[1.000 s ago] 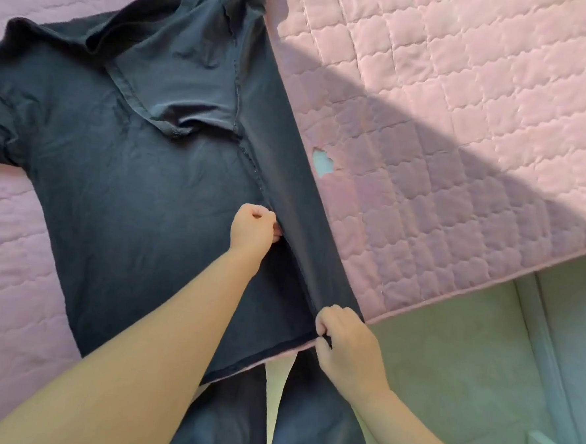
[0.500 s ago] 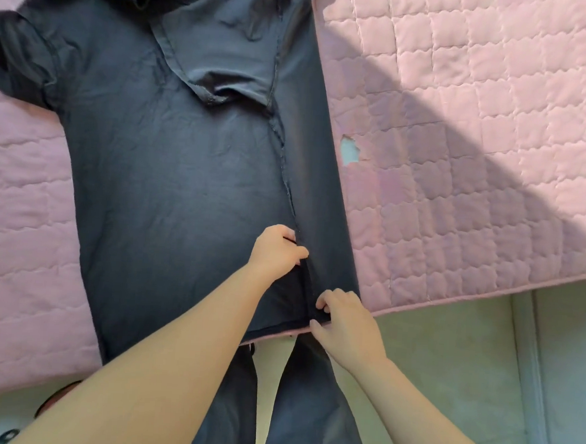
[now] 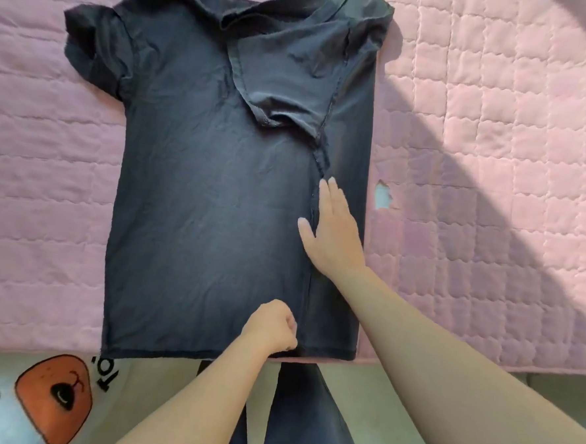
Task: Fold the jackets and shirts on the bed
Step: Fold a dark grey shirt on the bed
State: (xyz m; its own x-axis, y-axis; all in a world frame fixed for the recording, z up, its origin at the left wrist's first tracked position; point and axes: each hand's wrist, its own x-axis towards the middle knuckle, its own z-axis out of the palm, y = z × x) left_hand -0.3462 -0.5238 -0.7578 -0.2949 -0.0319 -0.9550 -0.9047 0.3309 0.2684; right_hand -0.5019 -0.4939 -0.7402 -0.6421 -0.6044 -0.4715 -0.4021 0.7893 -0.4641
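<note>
The right grip (image 3: 335, 231) lies flat, fingers straight, pressing the folded strip (image 3: 353, 139) of the shirt (image 3: 200, 199). The left grip (image 3: 271, 328) is curled tight nearer the person, at the bottom hem; I cannot tell if it holds cloth. The rest of the shirt spreads left of both grips on the bed (image 3: 494, 165). Its long way runs away from the person, neck far, hem near. The unfolded sleeve (image 3: 93, 48) sits far left, so the left grip looks nearer to it.
</note>
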